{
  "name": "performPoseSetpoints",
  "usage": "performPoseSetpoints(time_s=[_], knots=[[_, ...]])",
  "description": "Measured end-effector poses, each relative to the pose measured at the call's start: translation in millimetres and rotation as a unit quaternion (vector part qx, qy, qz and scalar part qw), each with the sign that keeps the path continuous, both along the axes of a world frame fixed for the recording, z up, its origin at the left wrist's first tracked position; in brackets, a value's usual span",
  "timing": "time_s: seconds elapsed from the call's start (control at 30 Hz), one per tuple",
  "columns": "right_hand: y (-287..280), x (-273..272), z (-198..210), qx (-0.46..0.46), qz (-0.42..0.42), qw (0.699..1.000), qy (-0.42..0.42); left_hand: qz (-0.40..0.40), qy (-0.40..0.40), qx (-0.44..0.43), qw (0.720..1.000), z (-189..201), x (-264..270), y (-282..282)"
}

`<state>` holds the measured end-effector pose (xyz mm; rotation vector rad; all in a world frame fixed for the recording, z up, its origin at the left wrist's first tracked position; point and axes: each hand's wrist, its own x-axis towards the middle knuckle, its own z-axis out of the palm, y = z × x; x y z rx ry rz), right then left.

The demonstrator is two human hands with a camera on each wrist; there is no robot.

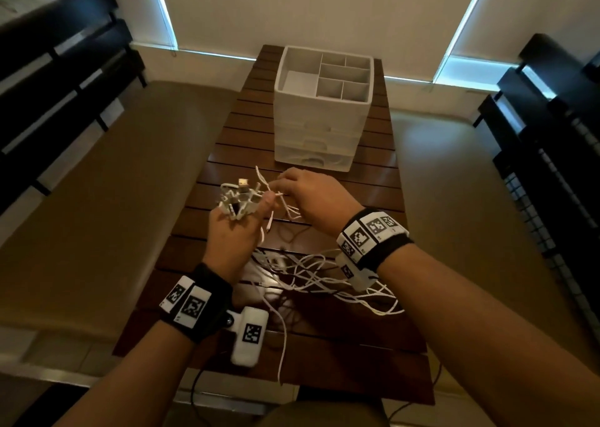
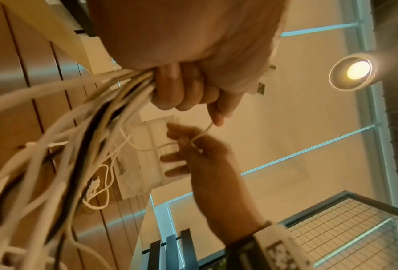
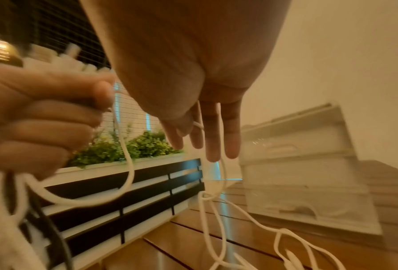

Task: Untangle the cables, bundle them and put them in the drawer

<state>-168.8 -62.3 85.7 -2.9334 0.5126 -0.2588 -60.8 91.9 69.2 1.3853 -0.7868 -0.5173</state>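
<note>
My left hand (image 1: 242, 214) is raised over the table, gripping a bunch of white cable ends and plugs (image 1: 238, 197). In the left wrist view its fist (image 2: 184, 95) is closed round several white cables and one dark cable (image 2: 96, 117). My right hand (image 1: 281, 183) pinches a thin white cable (image 1: 271, 188) just right of the bunch. That pinch (image 2: 190, 142) also shows in the left wrist view. The cable (image 3: 219, 184) hangs down past the straight fingers (image 3: 219, 138) in the right wrist view. A loose white tangle (image 1: 324, 277) lies on the table beneath my wrists. The white drawer unit (image 1: 321, 128) stands beyond, drawers shut.
The slatted dark wood table (image 1: 373, 180) is narrow, with pale floor on both sides. Black slatted benches (image 1: 58, 79) flank it left and right. One cable end (image 1: 282, 345) trails over the table's near edge. A planter with green plants (image 3: 128, 146) sits behind a bench.
</note>
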Motion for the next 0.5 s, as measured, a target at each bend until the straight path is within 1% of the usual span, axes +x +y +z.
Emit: performPoseSetpoints(time_s=[0.07, 0.13, 0.17, 0.23, 0.3, 0.33, 0.37, 0.43, 0.5], knots=[[-11.6, -4.8, -3.7, 0.002, -0.036, 0.999, -0.002, 0.039, 0.048, 0.008, 0.998, 9.8, -0.5, 3.4], [-16.7, -5.0, -3.8, 0.012, -0.039, 0.999, -0.007, 0.042, 0.048, 0.020, 0.998, 13.7, -1.5, 4.3], [-13.2, -1.5, -2.2, 0.011, -0.022, 1.000, -0.014, 0.045, 0.045, 0.028, 0.998, 11.0, 0.9, 3.9], [1.1, 7.1, 1.5, 0.014, 0.030, 0.999, -0.030, 0.048, 0.067, 0.027, 0.996, 10.5, -0.5, 2.3], [11.9, 11.3, 1.0, 0.022, 0.065, 0.997, -0.032, 0.060, 0.112, 0.025, 0.992, 5.5, 2.3, 1.8], [10.8, 10.7, -2.2, 0.022, 0.064, 0.998, -0.021, 0.069, 0.130, 0.021, 0.989, 5.1, 2.9, 3.8], [5.6, 9.3, -6.9, 0.019, 0.048, 0.999, -0.006, 0.080, 0.131, 0.020, 0.988, 5.0, 3.6, 5.6], [-10.4, 4.8, -14.0, 0.029, -0.026, 0.999, 0.009, 0.088, 0.119, 0.028, 0.989, 4.7, 4.7, 8.9], [-24.4, -0.1, -15.1, 0.082, -0.091, 0.992, -0.018, 0.091, 0.125, 0.036, 0.987, 5.9, 5.4, 11.8]])
